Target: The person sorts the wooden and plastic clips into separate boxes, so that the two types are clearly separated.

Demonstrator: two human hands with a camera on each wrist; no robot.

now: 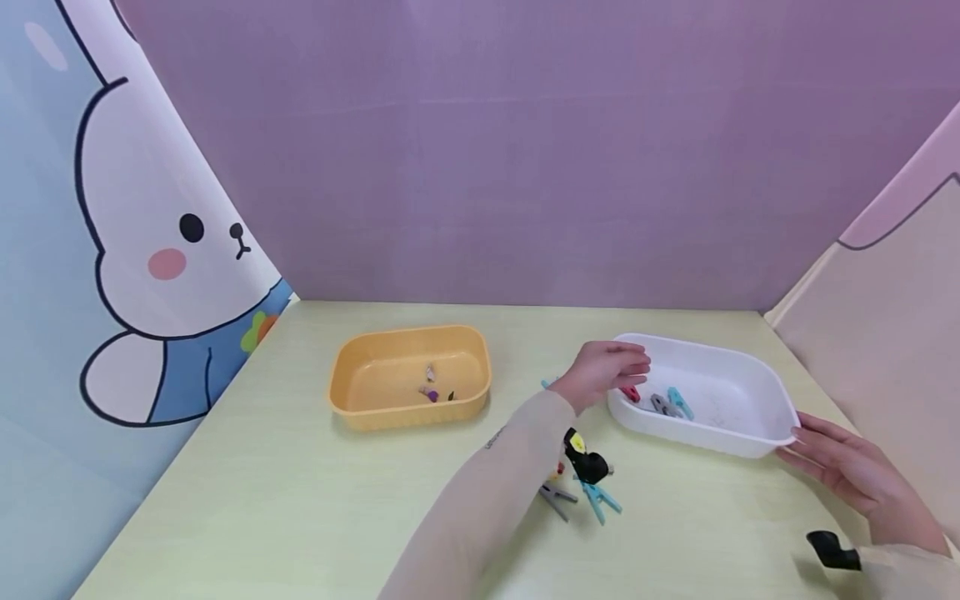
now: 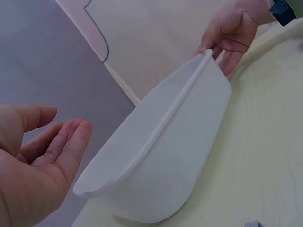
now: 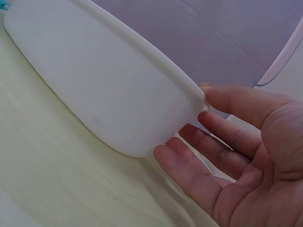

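A white plastic basin (image 1: 738, 400) stands at the right of the table. Inside it lie a red clothespin (image 1: 631, 393), a grey clothespin (image 1: 663, 406) and a teal clothespin (image 1: 681, 403). My right hand (image 1: 843, 462) pinches the rim at the basin's right end; in the right wrist view the thumb (image 3: 236, 100) is on the rim and the fingers are below it. My left hand (image 1: 606, 372) hovers by the left end with fingers extended and nothing held. A gap shows between that hand and the basin (image 2: 165, 146) in the left wrist view.
A yellow basin (image 1: 408, 419) with a few small items, one a purple piece (image 1: 432, 396), stands left of centre. Near my left forearm lie a grey clothespin (image 1: 557, 498) and a teal clothespin (image 1: 600, 500), with others partly hidden. A purple backdrop (image 1: 480, 167) rises behind the table.
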